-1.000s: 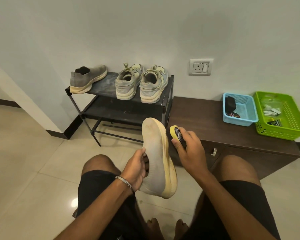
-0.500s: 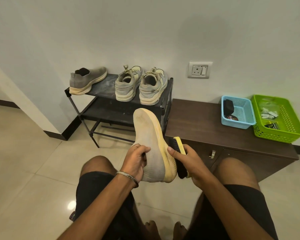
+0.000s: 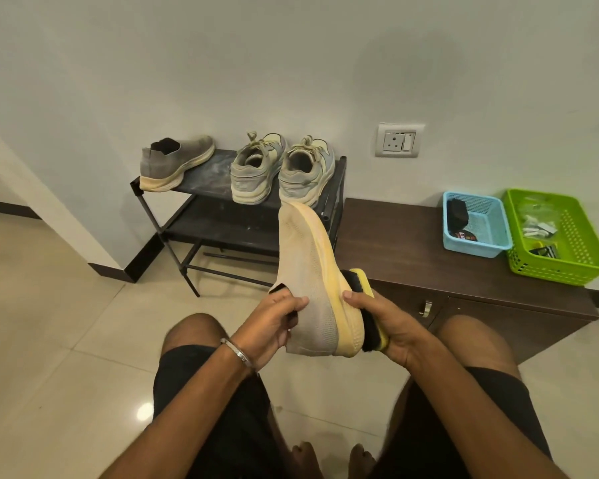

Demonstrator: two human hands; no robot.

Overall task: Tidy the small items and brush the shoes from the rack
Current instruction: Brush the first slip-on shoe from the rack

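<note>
Beige knit shoe (image 3: 312, 288): held in the air above our knees, toe pointing up toward 12 o'clock, heel down, yellowed sole facing 3 o'clock. Our left hand (image 3: 274, 326) grips it at the collar, fingers curled into the opening and thumb laid over the knit upper. Our right hand (image 3: 388, 323) is wrapped round the yellow-backed brush (image 3: 369, 305), thumb tip against the edge of the sole; the black bristles lie against the sole near the heel. A metal bangle (image 3: 237, 352) sits on the left wrist.

At 10 to 12 o'clock from the held shoe we note the black shoe rack (image 3: 222, 216) standing on the tiled floor. On its top shelf: a grey slip-on shoe (image 3: 177, 160) at the left end, heel overhanging the near edge, and a pair of laced sneakers (image 3: 284, 171) side by side at the right end, heels toward us. The toe of the held shoe overlaps the right sneaker's heel in the head view; contact cannot be told.

At 2 o'clock, touching or just beside the rack, is the low brown cabinet (image 3: 412, 243). At its far right end stand a blue basket (image 3: 481, 245) with dark items inside and, just beside it, a green basket (image 3: 567, 267) with small packets. On the wall at 1 o'clock: a socket plate (image 3: 399, 140).
</note>
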